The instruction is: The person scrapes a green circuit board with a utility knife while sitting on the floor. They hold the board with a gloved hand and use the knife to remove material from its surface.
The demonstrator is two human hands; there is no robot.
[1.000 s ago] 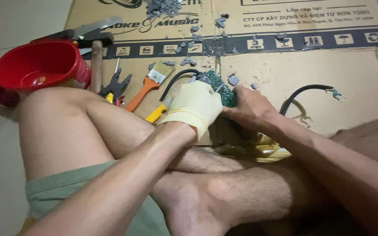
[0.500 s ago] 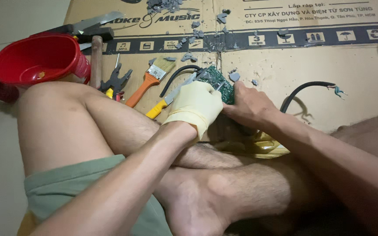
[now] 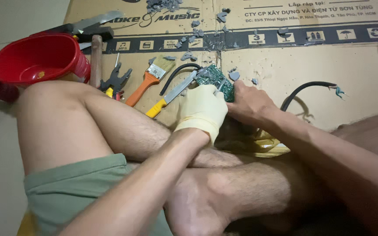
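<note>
My left hand [image 3: 203,108], in a pale yellow glove, is closed around the near edge of a green circuit board [image 3: 215,77] held over flattened cardboard [image 3: 285,70]. My right hand [image 3: 249,103], bare, grips the board's right side, fingers curled on its edge. A thin metal tool tip shows between the two hands; which hand holds it I cannot tell. A knife with a yellow handle [image 3: 171,95] lies just left of the glove. My crossed bare legs fill the foreground under both forearms.
A red plastic bowl [image 3: 38,59] stands at the left by my knee. Pliers [image 3: 114,81], an orange-handled paintbrush [image 3: 147,81], a hammer [image 3: 95,46] and a black cable [image 3: 307,89] lie on the cardboard. Grey broken chips [image 3: 189,26] litter the far part.
Both hands with the circuit board stay together in nearly the same place. The view has shifted slightly downward, so the bowl and tools sit a bit higher in frame.
</note>
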